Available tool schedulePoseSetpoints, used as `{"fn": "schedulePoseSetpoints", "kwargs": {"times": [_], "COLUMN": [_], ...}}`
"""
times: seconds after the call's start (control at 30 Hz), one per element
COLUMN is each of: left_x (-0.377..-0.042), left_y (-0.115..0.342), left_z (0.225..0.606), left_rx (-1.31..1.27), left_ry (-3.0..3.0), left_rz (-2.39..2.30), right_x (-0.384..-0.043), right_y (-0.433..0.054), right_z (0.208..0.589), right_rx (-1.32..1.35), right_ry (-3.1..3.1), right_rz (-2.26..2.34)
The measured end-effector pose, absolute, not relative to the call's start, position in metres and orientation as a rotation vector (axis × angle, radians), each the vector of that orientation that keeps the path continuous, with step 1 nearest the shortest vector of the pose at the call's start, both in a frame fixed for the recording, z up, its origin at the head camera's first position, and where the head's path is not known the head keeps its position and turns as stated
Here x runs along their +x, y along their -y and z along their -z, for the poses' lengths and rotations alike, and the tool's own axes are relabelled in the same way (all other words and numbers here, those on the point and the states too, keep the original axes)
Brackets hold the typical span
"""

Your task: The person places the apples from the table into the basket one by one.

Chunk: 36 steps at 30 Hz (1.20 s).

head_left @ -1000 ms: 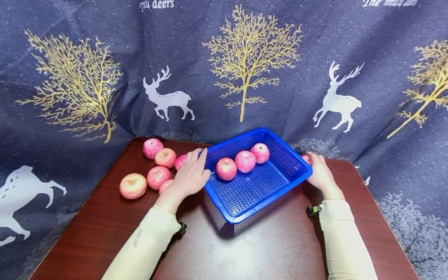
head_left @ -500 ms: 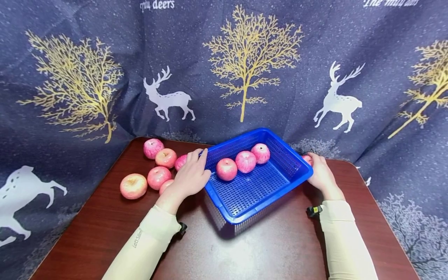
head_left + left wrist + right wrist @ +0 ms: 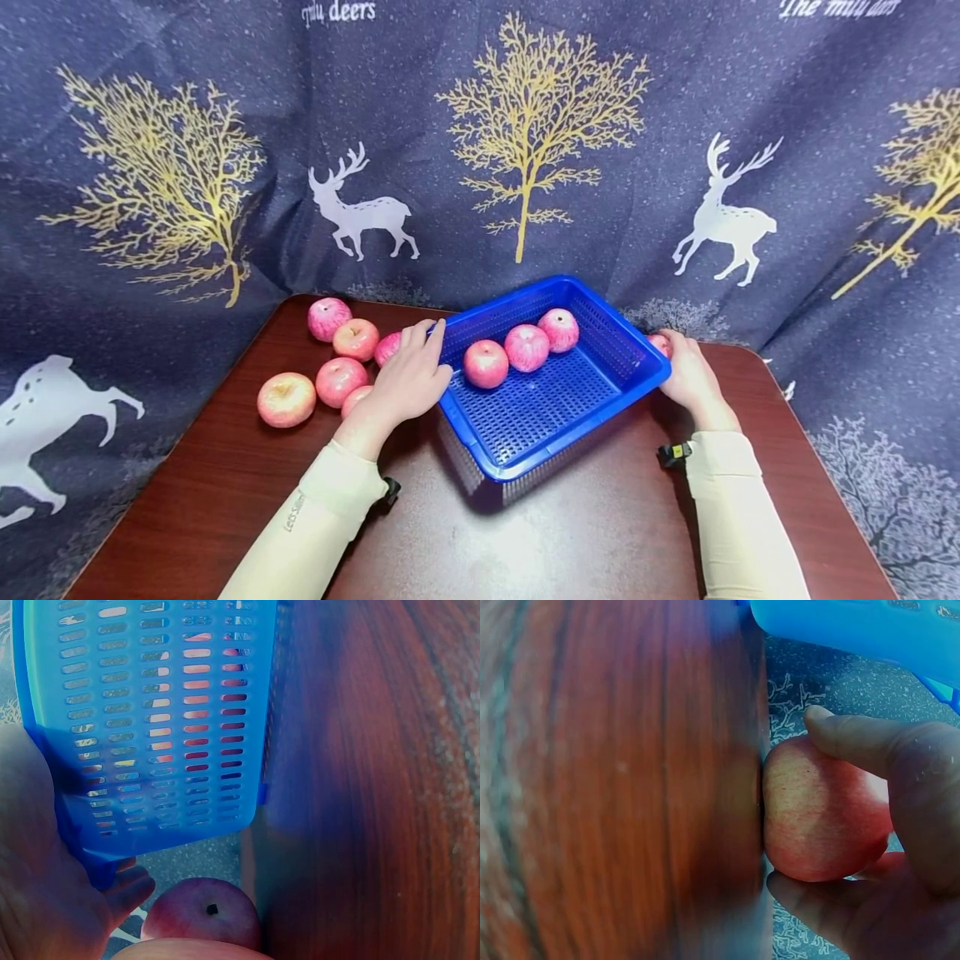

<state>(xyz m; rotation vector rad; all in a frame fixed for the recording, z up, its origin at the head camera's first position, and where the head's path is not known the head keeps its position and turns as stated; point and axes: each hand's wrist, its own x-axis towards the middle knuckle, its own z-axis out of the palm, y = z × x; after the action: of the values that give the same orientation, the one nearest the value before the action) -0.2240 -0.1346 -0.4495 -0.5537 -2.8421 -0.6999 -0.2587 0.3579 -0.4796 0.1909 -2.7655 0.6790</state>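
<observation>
Apple [image 3: 821, 817] being gripped beside a blue basket [image 3: 528, 421].
Right hand [image 3: 688, 377] is holding the apple; left hand [image 3: 408, 377] is clasping the basket at one corner.

Glossy plastic basket [image 3: 587, 422], smooth apples [image 3: 527, 348], shiny wood-grained table [image 3: 592, 533]

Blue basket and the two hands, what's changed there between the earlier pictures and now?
Nothing has visibly moved, and nothing was taken hold of or let go. The left hand stays on the rim of the blue basket, the right hand still holds an apple just outside it, and three apples remain inside.
</observation>
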Motion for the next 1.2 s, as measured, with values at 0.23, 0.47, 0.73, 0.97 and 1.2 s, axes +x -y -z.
{"fn": "schedulePoseSetpoints", "kwargs": {"times": [0.23, 0.47, 0.73, 0.97, 1.2], "left_x": [-0.223, -0.224, -0.223, -0.223, -0.224], "left_y": [0.134, 0.134, 0.135, 0.135, 0.135], "left_z": [0.448, 0.448, 0.449, 0.449, 0.45], "left_rx": [-0.564, -0.571, -0.573, -0.57, -0.572], "left_ry": [2.837, 2.837, 2.823, 2.839, 2.833], "left_rz": [0.708, 0.709, 0.71, 0.717, 0.696], "right_x": [-0.259, -0.258, -0.259, -0.253, -0.248], "right_y": [-0.362, -0.368, -0.377, -0.382, -0.385], "right_z": [0.479, 0.474, 0.471, 0.464, 0.455], "right_rx": [0.18, 0.134, 0.1, 0.038, -0.062], "right_ry": [2.779, 2.82, 2.815, 2.814, 2.828], "right_rz": [-0.667, -0.68, -0.682, -0.693, -0.699]}}
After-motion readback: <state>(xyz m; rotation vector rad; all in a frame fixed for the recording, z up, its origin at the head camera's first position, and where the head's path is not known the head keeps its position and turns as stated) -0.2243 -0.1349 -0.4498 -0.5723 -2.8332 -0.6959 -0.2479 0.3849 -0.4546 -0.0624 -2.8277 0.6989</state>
